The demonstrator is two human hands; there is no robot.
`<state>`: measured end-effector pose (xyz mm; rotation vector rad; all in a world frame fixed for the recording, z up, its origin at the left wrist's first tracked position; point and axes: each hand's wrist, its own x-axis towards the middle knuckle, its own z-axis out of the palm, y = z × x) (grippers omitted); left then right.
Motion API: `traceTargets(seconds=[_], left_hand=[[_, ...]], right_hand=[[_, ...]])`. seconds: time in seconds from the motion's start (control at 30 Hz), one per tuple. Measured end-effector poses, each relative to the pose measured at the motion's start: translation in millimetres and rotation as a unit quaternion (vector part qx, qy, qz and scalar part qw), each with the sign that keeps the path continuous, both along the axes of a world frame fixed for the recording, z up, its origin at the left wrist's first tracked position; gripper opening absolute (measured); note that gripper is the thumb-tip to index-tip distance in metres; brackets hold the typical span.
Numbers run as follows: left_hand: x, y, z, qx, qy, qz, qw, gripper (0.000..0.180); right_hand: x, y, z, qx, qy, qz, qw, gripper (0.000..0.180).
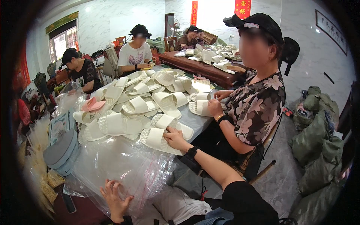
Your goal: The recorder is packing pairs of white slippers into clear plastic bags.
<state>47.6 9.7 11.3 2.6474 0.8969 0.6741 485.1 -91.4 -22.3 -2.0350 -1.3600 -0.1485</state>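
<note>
My right hand (pixel 175 139) grips a white slipper (pixel 153 139) at its foot opening, near the front right corner of the table. Another white slipper (pixel 176 125) lies right behind it, beside my fingers. My left hand (pixel 115 198) rests with fingers spread on a stack of clear plastic bags (pixel 123 165) along the near edge. Beyond the bags rises a large heap of white slippers (pixel 140 88). One pink slipper (pixel 93 105) lies on the heap's left side.
At my right a seated co-worker (pixel 258 101) handles white slippers on the table. Grey-blue insole-shaped pieces (pixel 62 152) stand at the left. Green sacks (pixel 318 146) line the right wall. Several people sit farther back, by a second table (pixel 198 67) piled with slippers.
</note>
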Motion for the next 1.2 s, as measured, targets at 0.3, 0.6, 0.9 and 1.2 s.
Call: traceTargets(seconds=[0.3,0.6,0.9,1.2], left_hand=[[-0.3,1.1,-4.6,0.000,-0.024,0.001,1.000,0.080],[-6.1,-1.0,-4.7,-0.003,-0.015,0.009,1.000,0.080],[-9.0,11.2,-3.1,0.025,-0.018,-0.023,0.999,0.078],[-3.9,8.1,-3.0,0.043,-0.033,-0.017,0.998,0.076]], right_hand=[[-0.7,-1.9,-3.6,0.046,-0.032,0.007,0.998,0.021],[2.2,0.5,-7.3,0.071,-0.003,0.034,0.997,0.016],[0.5,-1.6,3.5,0.091,-0.031,0.035,0.995,0.016],[-1.8,1.5,4.5,0.125,-0.053,0.046,0.990,0.014]])
